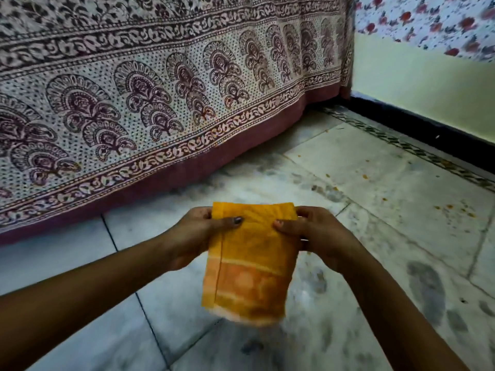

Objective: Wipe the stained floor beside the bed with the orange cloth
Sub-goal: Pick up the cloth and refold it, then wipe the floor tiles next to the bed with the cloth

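Observation:
The orange cloth [249, 263], folded, hangs in the air above the marble floor [375, 183]. My left hand [198, 231] pinches its upper left edge, thumb on the front. My right hand [310, 231] pinches the upper right edge in the same way. Dark smudges [426, 287] and small orange specks [450, 207] mark the floor tiles to the right of the cloth and towards the wall.
The bed [160, 103] fills the upper left, its patterned sheet hanging almost to the floor. A pale wall with a black skirting [417, 121] runs along the right. A flowered fabric [428, 20] hangs at the top right.

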Motion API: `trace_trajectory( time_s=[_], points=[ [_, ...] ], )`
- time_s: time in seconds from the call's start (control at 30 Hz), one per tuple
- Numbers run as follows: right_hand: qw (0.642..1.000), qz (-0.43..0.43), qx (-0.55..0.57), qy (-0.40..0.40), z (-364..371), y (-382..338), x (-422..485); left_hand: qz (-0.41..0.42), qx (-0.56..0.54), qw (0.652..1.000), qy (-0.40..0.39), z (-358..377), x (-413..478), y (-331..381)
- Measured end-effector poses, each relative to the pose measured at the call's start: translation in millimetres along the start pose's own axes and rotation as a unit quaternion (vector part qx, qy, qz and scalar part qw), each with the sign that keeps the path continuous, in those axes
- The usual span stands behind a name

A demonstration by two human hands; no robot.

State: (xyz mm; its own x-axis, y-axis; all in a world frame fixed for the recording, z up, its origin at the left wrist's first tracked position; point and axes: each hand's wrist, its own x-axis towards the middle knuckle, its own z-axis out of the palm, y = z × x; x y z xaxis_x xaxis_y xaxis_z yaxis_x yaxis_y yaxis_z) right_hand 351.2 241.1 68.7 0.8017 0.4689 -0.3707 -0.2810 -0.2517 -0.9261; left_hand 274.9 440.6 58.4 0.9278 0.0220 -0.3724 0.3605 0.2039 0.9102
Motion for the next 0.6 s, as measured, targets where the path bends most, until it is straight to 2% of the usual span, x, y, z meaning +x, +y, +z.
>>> trace_trajectory(
  time_s=[0.13,0.2,0.23,0.3,0.37,0.4,0.43,0.47,0.5,0.53,0.57,0.6],
  points=[
    [0.997,0.008,-0.069,0.044,0.8,16.7,8.8,0.058,0.103,0.99,0.07,-6.7,9.6,-5.8],
    [0.978,-0.032,-0.203,0.039,1.2,17.4,16.4,0.13,0.249,0.958,0.056,-13.8,14.8,-2.2],
    [0.95,-0.068,-0.301,0.049,0.7,17.2,22.3,0.17,0.345,0.921,0.058,-16.9,18.4,-2.4],
    [0.878,-0.149,-0.44,0.116,6.5,12.9,28.0,0.258,0.5,0.819,0.11,-20.0,22.2,-2.2],
    [0.825,-0.235,-0.469,0.212,15.1,11.2,26.0,0.329,0.562,0.745,0.145,-24.0,21.2,1.8],
    [0.816,-0.275,-0.453,0.232,16.9,12.7,21.8,0.362,0.59,0.704,0.158,-27.9,19.5,0.0],
    [0.826,-0.294,-0.436,0.202,17.6,14.6,15.3,0.393,0.618,0.661,0.165,-35.0,19.2,-6.1],
    [0.85,-0.284,-0.426,0.125,17.3,18.4,9.4,0.411,0.644,0.625,0.16,-43.5,18.3,-17.0],
    [0.873,-0.238,-0.425,0.017,17.1,23.9,5.0,0.407,0.669,0.607,0.137,-52.0,15.6,-30.8],
    [0.887,-0.181,-0.417,-0.081,18.2,32.0,3.0,0.376,0.691,0.61,0.1,-60.0,10.8,-46.0],
    [0.896,-0.15,-0.401,-0.115,20.5,47.2,5.6,0.324,0.702,0.632,0.056,-69.1,5.6,-60.7],
    [0.908,-0.162,-0.377,-0.085,25.1,65.1,10.4,0.273,0.698,0.661,0.023,-78.4,1.4,-75.1]
  ],
)
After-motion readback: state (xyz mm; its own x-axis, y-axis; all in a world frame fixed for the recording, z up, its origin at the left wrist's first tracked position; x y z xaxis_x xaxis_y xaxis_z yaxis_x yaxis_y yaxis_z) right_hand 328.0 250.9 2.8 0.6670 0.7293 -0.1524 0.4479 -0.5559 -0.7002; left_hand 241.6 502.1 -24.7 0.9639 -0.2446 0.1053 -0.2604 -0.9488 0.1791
